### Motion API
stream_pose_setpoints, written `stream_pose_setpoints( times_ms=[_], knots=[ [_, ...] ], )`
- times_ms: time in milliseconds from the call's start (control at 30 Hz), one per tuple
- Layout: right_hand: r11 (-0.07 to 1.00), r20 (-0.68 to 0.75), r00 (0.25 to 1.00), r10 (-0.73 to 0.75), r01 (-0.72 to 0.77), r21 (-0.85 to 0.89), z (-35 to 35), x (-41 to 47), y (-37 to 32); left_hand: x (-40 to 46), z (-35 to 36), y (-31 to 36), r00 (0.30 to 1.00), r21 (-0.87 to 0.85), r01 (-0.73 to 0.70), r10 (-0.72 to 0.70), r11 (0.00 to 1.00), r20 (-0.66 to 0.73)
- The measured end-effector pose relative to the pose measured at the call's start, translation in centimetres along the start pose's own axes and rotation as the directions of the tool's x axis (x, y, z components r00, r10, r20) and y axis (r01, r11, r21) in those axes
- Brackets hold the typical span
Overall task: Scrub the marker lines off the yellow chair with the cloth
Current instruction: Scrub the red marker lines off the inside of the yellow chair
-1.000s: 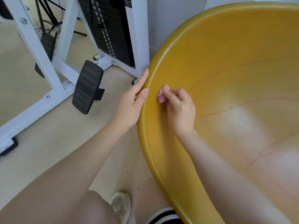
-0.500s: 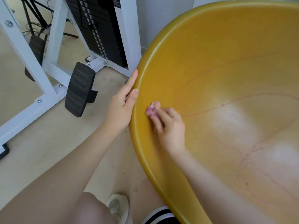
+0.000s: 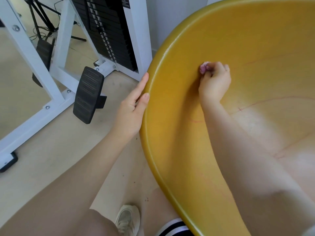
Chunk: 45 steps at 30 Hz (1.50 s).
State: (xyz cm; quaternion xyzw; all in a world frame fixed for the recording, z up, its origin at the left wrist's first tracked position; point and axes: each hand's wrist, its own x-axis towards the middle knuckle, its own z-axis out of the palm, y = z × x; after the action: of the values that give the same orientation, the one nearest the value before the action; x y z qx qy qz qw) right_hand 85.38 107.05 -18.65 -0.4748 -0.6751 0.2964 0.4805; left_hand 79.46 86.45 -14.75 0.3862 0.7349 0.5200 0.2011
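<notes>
The yellow chair (image 3: 255, 40) fills the right side of the view; it is one big moulded shell, smooth and a little shiny, and I judge it stiff and hard, so it will not bend under rubbing, but it could slide or turn on the floor (image 3: 51, 150) if nobody holds it. The thick rounded rim looks like the best place to hold it, and there the left hand (image 3: 132, 109) rests, with straight fingers laid flat against the outer edge and gripping nothing. Behind it stands a white weight machine (image 3: 134, 40) with a black foot pedal (image 3: 87, 94) near the chair. Thin red marker lines (image 3: 265, 100) cross the inside of the shell, one long curve over the seat and fainter ones lower down, so much work seems to remain. The right hand (image 3: 214, 82) is inside the shell, up on the side wall near the rim, its fingers curled tight around the cloth (image 3: 204, 68). This cloth is a very small pinkish wad, pressed against the plastic; it seems soft and light, easy to crush, and I think it needs a firm pinch, because on such a slippery surface it may slip out of the fingers.
</notes>
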Motion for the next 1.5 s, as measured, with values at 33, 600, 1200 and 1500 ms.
stream_pose_setpoints(
  times_ms=[33, 600, 1200, 1500],
  knots=[
    [1.000, 0.015, 1.000, 0.002, -0.002, 0.013, 0.0, 0.1, 0.2, -0.1, 0.1, 0.0, 1.000, 0.019, 0.001, -0.001, 1.000, -0.007],
    [0.808, 0.457, 0.716, -0.527, 0.589, 0.010, -4.5, -12.8, 3.5, -0.7, 2.4, -0.3, 0.916, 0.938, -0.347, 0.207, -0.016, 0.342],
    [0.891, 0.518, 0.739, -0.430, 0.439, 0.113, -7.0, -15.5, 4.7, -2.0, 3.1, 1.3, 0.952, 0.941, -0.305, -0.066, -0.148, 0.298],
    [0.846, 0.383, 0.783, -0.489, 0.534, -0.011, -3.8, -10.7, 6.1, -2.2, 4.7, 0.8, 0.951, 0.941, -0.302, -0.125, -0.156, 0.284]
  ],
)
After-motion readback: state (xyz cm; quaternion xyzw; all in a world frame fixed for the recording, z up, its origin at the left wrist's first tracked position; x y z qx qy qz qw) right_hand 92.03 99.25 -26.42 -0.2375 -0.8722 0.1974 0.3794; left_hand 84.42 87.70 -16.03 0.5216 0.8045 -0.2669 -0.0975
